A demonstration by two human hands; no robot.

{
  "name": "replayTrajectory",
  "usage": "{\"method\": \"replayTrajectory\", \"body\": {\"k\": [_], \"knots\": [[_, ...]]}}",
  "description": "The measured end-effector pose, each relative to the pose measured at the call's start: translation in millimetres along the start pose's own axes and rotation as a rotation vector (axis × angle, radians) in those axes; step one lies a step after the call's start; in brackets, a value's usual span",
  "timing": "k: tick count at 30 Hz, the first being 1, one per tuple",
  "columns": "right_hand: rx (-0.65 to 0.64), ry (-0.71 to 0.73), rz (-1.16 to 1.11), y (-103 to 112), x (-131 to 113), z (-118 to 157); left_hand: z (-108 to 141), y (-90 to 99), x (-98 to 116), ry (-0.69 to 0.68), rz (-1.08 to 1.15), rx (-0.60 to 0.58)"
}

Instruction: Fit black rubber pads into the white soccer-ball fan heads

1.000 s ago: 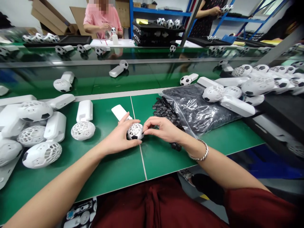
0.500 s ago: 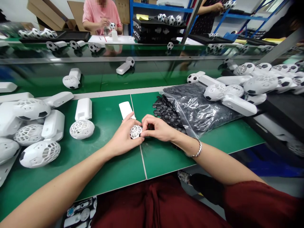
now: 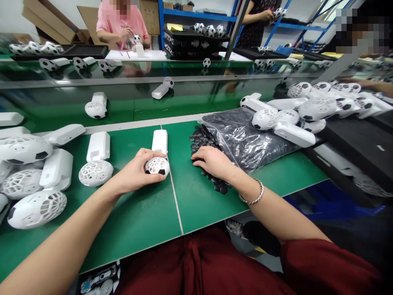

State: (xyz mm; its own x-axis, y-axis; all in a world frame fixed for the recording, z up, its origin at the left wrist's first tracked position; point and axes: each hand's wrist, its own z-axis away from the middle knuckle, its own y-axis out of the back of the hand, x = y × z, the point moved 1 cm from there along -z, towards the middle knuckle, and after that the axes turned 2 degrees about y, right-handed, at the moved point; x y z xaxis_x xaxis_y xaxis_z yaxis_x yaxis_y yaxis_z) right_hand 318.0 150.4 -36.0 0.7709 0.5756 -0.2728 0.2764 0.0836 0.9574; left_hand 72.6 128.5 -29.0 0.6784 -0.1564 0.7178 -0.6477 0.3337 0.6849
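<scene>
My left hand (image 3: 136, 170) grips a white football-shaped plastic housing (image 3: 157, 166) between thumb and fingers. The ball has a lattice shell and black patches, and its flat white handle (image 3: 160, 141) points away from me on the green worktop. At the pile of small black plastic pieces (image 3: 202, 137), my right hand (image 3: 213, 162) has its fingers curled down with the tips close together. Whatever lies between those fingertips is too small and hidden to make out. The pile spills from a clear plastic bag (image 3: 245, 135) full of the same pieces.
Several more white ball housings (image 3: 38, 207) are heaped at the left, and one (image 3: 95, 173) lies nearer my left hand. Others (image 3: 317, 107) are stacked on black trays at the right. Beyond a pale rail (image 3: 123, 123), a green conveyor (image 3: 129, 102) carries housings. Co-workers handle balls across it.
My right hand has left the ball and moved right to the black pieces. My left hand, still holding the housing, has shifted slightly left. The view has turned a little.
</scene>
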Motion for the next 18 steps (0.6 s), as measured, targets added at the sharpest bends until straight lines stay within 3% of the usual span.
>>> {"method": "replayTrajectory", "body": {"k": [4, 6, 8, 11, 14, 18], "knots": [[-0.039, 0.086, 0.269, -9, -6, -5, 3, 7.0, 3, -0.070, -0.007, -0.112], [-0.015, 0.111, 0.300, -10, -6, -7, 5, 6.8, 6, -0.100, -0.013, -0.131], [0.029, 0.127, 0.180, -8, -7, -8, 7, 4.9, 8, -0.111, -0.028, -0.089], [0.088, 0.143, -0.217, -3, -14, -10, 6, 3.8, 8, -0.100, -0.046, -0.019], [0.122, 0.285, -0.477, 1, -27, -14, 3, 8.5, 1, -0.088, 0.015, -0.075], [0.126, 0.530, -0.511, -1, -43, -26, 1, 15.9, -5, -0.124, 0.108, -0.192]]}}
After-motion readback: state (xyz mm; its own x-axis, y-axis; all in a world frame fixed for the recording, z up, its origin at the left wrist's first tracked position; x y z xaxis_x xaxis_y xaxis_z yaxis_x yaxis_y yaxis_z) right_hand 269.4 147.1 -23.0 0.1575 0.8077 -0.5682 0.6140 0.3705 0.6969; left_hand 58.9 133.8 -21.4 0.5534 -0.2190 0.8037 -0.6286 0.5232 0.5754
